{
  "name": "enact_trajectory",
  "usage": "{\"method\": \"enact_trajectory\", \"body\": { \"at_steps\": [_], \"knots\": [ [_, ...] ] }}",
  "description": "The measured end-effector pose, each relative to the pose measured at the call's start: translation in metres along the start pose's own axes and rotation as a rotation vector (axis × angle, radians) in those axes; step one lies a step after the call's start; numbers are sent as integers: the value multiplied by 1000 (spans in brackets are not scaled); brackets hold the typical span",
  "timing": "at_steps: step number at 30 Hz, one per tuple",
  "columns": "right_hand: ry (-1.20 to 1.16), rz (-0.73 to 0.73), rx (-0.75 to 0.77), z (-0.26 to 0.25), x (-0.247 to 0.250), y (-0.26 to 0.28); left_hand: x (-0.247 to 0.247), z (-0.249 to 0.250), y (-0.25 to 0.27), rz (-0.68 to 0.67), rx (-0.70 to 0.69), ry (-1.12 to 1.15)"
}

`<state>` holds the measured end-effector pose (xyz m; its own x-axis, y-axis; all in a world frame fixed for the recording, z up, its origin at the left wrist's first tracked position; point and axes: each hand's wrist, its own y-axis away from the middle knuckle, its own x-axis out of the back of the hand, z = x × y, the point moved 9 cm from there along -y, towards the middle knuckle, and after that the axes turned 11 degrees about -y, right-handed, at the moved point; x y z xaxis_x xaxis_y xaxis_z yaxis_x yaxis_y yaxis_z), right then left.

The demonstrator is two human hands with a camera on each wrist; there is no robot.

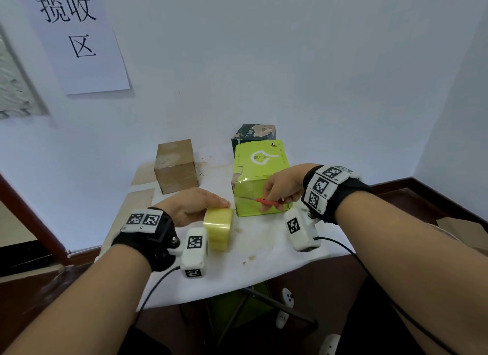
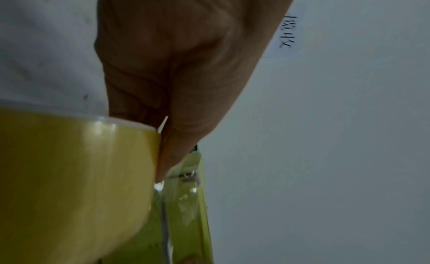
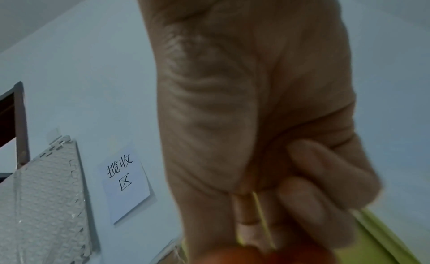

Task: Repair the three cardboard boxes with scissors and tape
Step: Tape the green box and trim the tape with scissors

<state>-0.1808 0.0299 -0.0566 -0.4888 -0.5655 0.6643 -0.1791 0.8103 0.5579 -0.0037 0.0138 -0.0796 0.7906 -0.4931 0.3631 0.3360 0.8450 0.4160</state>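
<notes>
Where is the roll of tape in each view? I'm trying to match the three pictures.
Head: roll of tape at lower centre, under the left hand.
Left wrist: it fills the lower left.
Right wrist: not in it.
Shared landmark: the green box.

Head view bright, even, soft diffuse light; faint shadows under brown box (image 1: 176, 167) and tape roll (image 1: 219, 229). Wide-angle bending at edges, forearms stretched. Left wrist view dim, soft focus, glare streaks on tape. Right wrist view dim, fingers (image 3: 309, 200) blurred, wall sign (image 3: 124, 179) sharper.
</notes>
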Motion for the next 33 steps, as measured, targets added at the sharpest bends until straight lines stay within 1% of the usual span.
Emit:
{"method": "enact_trajectory", "body": {
  "at_steps": [2,4,6,8,11,13,15,17,18,20,21,22,23,24,25,26,27,28,29,30,33],
  "knots": [
    [127,-10,-51,7,-6,4,27,6,5,163,-56,-176],
    [248,2,-113,17,-9,8,53,12,10,363,-112,-374],
    [262,-19,-176,30,-13,12,68,20,13,524,-168,-595],
    [246,-22,-231,45,-12,17,75,24,14,622,-200,-809],
    [277,34,-309,67,-3,28,79,25,11,707,-231,-1064],
    [257,73,-360,85,3,34,73,23,7,710,-259,-1158],
    [119,82,-426,106,4,33,59,17,-3,616,-266,-1208],
    [-55,73,-459,118,-2,33,46,9,-13,494,-228,-1265],
    [-95,105,-454,119,-1,33,41,5,-16,451,-204,-1278],
    [-68,227,-434,116,7,30,37,-1,-19,396,-130,-1287],
    [-12,300,-400,112,14,27,38,-2,-18,400,-89,-1334],
    [29,364,-368,107,19,24,39,2,-15,444,-71,-1391],
    [75,404,-347,105,22,19,41,11,-9,523,-90,-1419],
    [87,429,-336,105,23,15,43,25,-3,621,-176,-1385],
    [94,421,-332,107,22,9,43,40,4,707,-312,-1282],
    [50,397,-329,112,19,2,41,54,10,738,-462,-1123],
    [-26,382,-315,115,17,-5,38,65,14,706,-580,-952],
    [-107,369,-291,116,14,-8,34,72,14,645,-644,-817],
    [-122,366,-283,114,14,-9,28,77,12,580,-656,-741],
    [-94,361,-296,113,13,-8,22,79,8,535,-646,-714],
    [-54,407,-304,108,22,-3,13,80,-7,496,-604,-714]
  ]
}}
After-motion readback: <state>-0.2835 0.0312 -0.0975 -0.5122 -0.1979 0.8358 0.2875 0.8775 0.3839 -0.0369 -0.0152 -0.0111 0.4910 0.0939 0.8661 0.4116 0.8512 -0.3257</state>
